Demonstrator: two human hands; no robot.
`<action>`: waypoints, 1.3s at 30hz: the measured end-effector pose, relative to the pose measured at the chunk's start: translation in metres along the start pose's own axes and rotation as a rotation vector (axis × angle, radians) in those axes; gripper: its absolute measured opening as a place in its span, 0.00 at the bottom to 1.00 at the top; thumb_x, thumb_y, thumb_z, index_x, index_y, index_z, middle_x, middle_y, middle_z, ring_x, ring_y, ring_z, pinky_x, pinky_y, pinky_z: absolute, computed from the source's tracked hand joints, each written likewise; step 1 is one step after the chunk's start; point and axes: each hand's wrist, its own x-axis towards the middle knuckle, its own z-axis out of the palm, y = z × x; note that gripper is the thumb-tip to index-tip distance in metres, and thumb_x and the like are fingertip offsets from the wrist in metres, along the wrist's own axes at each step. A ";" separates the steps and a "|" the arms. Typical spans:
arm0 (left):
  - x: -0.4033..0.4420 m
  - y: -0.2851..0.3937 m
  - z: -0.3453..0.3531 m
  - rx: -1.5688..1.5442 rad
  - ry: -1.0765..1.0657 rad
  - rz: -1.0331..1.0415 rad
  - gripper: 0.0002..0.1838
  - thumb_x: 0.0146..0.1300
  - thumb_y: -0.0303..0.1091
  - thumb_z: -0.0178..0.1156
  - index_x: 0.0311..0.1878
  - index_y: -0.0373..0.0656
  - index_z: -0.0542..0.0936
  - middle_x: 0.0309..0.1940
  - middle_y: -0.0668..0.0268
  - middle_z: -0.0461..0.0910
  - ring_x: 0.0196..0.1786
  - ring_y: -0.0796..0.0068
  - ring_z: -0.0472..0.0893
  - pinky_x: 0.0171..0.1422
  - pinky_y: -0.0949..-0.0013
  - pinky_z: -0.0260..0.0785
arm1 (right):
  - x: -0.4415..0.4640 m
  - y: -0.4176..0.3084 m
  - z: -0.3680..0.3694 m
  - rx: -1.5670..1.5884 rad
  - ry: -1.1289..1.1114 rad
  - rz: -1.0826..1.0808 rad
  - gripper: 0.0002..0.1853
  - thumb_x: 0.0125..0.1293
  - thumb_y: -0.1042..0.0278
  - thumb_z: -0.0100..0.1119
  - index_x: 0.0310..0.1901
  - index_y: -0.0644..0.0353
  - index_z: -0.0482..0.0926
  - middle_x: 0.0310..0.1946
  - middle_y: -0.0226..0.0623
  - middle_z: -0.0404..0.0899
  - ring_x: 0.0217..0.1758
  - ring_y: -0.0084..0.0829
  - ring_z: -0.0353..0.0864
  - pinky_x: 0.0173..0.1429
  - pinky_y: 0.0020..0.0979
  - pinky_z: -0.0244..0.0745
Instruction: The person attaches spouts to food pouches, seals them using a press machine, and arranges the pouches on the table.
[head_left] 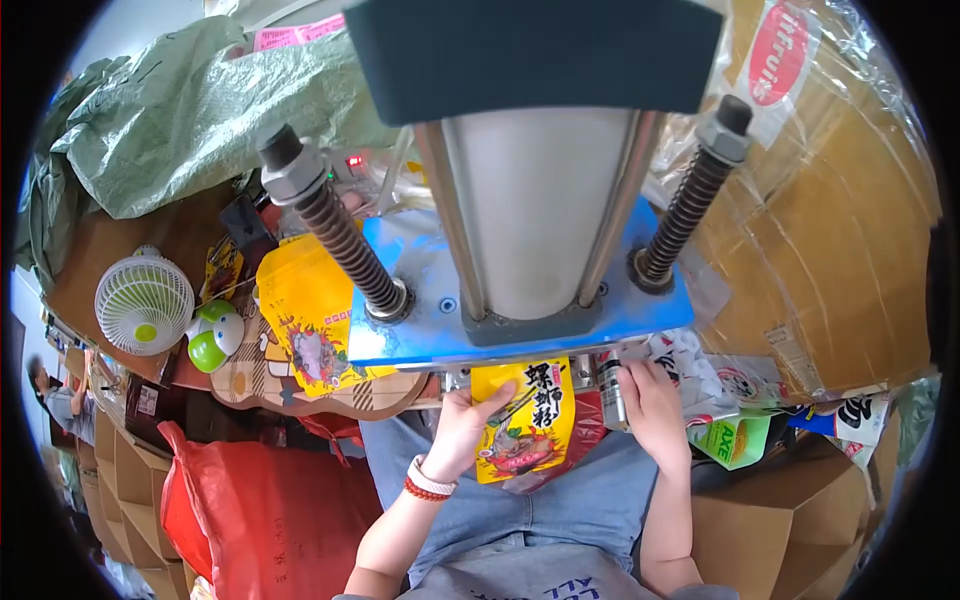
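We have the yellow pouch [530,425] in our left hand [455,437], its fingers closed on the left side with the thumb lying across the printed front. The pouch hangs upright over our lap, its far edge right at the near edge of the blue plate [430,335] of the press; we cannot tell whether any of it is tucked underneath. A dark red, glossy sheet [590,425] shows at the pouch's right side, and we cannot say whether it belongs to the same bag.

Our right hand [652,405] is to the right of the pouch, its fingers curled at a silver cylinder [612,392] near the plate's right end. We cannot tell whether they grip it or only rest there.

More yellow pouches [300,310] lie on the left, on a checked board [240,370], with a small white fan [145,305] farther left.

As we judge it, the step in hand is holding the pouch in place at the press. The next move seems to call for a steady left hold, the far edge kept flat and square, and both hands clear of the plate.
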 end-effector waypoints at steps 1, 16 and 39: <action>-0.002 0.002 -0.003 0.075 -0.022 -0.012 0.16 0.68 0.32 0.67 0.53 0.30 0.83 0.47 0.61 0.87 0.46 0.75 0.85 0.54 0.70 0.77 | -0.008 -0.012 -0.008 0.028 -0.060 0.098 0.15 0.77 0.63 0.51 0.53 0.67 0.77 0.47 0.53 0.80 0.48 0.56 0.78 0.55 0.45 0.74; -0.077 0.024 -0.111 1.096 0.362 0.736 0.21 0.48 0.14 0.64 0.47 0.41 0.87 0.42 0.60 0.89 0.48 0.61 0.88 0.54 0.66 0.80 | -0.043 -0.080 -0.033 0.760 0.082 -0.252 0.19 0.58 0.74 0.74 0.51 0.64 0.81 0.43 0.42 0.81 0.53 0.39 0.83 0.58 0.42 0.81; -0.005 0.000 -0.001 -0.077 -0.028 0.002 0.12 0.67 0.29 0.67 0.49 0.31 0.84 0.42 0.61 0.88 0.42 0.75 0.86 0.49 0.71 0.80 | -0.036 0.001 -0.013 -0.112 0.044 0.262 0.12 0.70 0.71 0.60 0.52 0.65 0.80 0.49 0.46 0.80 0.59 0.47 0.75 0.66 0.41 0.66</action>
